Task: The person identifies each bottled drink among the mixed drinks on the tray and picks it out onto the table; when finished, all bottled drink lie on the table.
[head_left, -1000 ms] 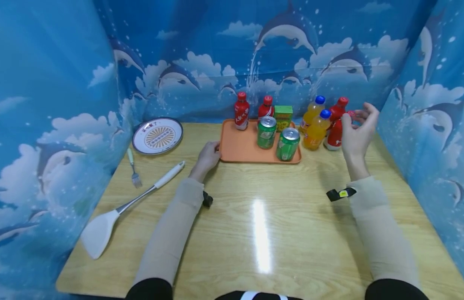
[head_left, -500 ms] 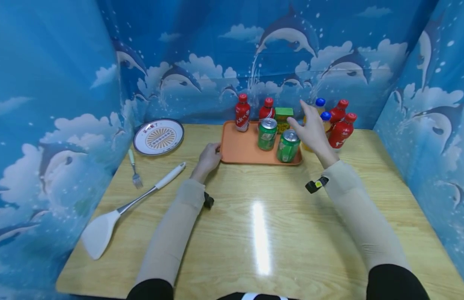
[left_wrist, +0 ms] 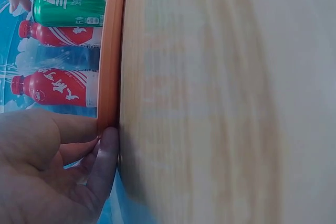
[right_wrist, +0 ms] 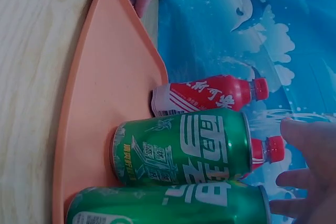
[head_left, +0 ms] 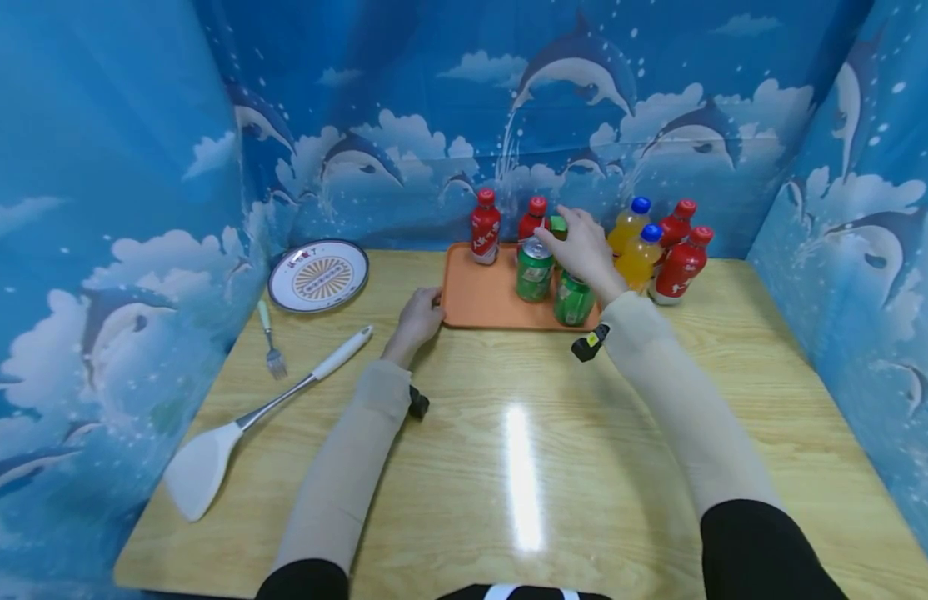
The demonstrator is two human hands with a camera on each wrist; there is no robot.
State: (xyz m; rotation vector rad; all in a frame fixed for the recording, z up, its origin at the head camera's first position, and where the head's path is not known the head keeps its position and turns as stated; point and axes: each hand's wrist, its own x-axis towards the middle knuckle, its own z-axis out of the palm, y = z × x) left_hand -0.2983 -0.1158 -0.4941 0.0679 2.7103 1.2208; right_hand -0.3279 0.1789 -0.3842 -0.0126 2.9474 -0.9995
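My left hand (head_left: 416,321) pinches the left rim of an orange tray (head_left: 475,296), thumb and fingers on either side of the edge in the left wrist view. Above the tray, my right hand (head_left: 584,250) is spread with nothing in its fingers, close to the tops of two green drink cans, the rear one (head_left: 534,277) and the front one (head_left: 573,304). In the right wrist view its fingers (right_wrist: 296,178) are just beyond the can tops. A red bottle (head_left: 485,229) stands at the tray's back left. Another red bottle (head_left: 532,220) and a green box (head_left: 558,224) are partly hidden.
Right of the tray stand orange-drink bottles (head_left: 637,265) with blue caps and two more red bottles (head_left: 680,267). At left lie a plate (head_left: 281,287), a fork (head_left: 274,358) and a white spatula (head_left: 200,473). A dolphin-print curtain (head_left: 404,75) encloses the table's back and sides.
My right hand has moved left from the red bottles at the right, past the orange-drink bottles, to above the cans. The left hand stays on the tray rim.
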